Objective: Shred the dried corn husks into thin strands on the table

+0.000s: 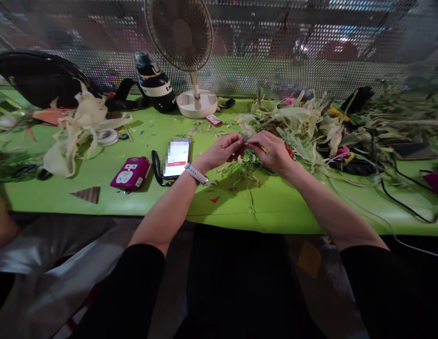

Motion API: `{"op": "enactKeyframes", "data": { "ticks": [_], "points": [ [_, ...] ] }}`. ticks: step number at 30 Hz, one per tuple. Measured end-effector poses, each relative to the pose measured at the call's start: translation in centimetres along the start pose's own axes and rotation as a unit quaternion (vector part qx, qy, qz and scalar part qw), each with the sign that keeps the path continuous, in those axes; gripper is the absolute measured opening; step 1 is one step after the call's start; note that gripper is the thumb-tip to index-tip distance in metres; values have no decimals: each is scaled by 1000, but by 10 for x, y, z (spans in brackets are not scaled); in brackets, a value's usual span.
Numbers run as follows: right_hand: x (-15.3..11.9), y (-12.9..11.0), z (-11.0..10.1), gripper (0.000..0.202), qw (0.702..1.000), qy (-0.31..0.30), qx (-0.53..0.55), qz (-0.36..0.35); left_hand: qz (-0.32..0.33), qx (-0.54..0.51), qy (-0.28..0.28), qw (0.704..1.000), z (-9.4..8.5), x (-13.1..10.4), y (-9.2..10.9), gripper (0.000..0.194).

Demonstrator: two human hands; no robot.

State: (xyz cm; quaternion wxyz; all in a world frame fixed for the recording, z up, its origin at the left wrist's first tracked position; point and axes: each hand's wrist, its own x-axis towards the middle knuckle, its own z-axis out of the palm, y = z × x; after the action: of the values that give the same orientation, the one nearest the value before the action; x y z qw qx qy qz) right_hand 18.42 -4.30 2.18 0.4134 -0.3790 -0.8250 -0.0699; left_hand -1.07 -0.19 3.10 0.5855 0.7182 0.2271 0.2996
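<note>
My left hand (225,151) and my right hand (270,149) meet over the green table, fingertips nearly touching. Both are closed in a pinch around something thin and small, too fine to name. A yellow bit and a red loop (289,150) show at my right hand; they look like parts of a tool, mostly hidden. Thin green strands (249,168) lie beneath and between the hands. A white band (196,174) is round my left wrist. Pale dried husks (297,117) are heaped just behind my right hand.
On the green table (219,207) are a lit phone (176,157), a purple box (131,173), a fan (196,103), a black bottle (157,87) and a black bag (42,80). More husks (88,115) lie left; cables (398,197) run right. Another person sits at the left.
</note>
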Motion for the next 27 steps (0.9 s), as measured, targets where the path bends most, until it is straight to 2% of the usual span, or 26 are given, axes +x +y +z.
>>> {"op": "enactKeyframes", "data": {
  "ticks": [3, 6, 10, 15, 18, 20, 21, 23, 25, 27],
  "points": [
    [3, -3, -1, 18, 996, -15, 68, 64, 77, 82, 14, 994, -2, 2, -2, 24],
    [5, -4, -5, 17, 985, -41, 120, 119, 117, 159, 26, 980, -5, 2, -2, 22],
    [8, -6, -11, 14, 972, -78, 154, 163, 127, 233, 30, 964, -4, 2, -2, 18],
    [9, -5, -14, 13, 964, -99, 167, 179, 128, 251, 39, 959, -2, 3, -5, 18],
    [9, 1, -12, 16, 965, -72, 165, 193, 102, 276, 104, 950, -12, 4, -8, 21],
    [8, 6, -10, 18, 961, -45, 174, 212, 49, 334, 149, 929, -21, 5, -11, 17],
    [8, 9, -9, 19, 957, -34, 181, 222, 10, 376, 142, 916, -24, 5, -12, 13],
    [7, 13, -7, 20, 951, -24, 197, 237, -67, 428, 55, 900, -26, 4, -16, 9],
    [6, 15, -5, 19, 949, -22, 202, 242, -76, 424, 14, 903, -21, 3, -22, 11],
    [6, 15, -3, 19, 950, -20, 198, 241, -69, 429, 26, 900, -14, 4, -28, 17]
  ]
}}
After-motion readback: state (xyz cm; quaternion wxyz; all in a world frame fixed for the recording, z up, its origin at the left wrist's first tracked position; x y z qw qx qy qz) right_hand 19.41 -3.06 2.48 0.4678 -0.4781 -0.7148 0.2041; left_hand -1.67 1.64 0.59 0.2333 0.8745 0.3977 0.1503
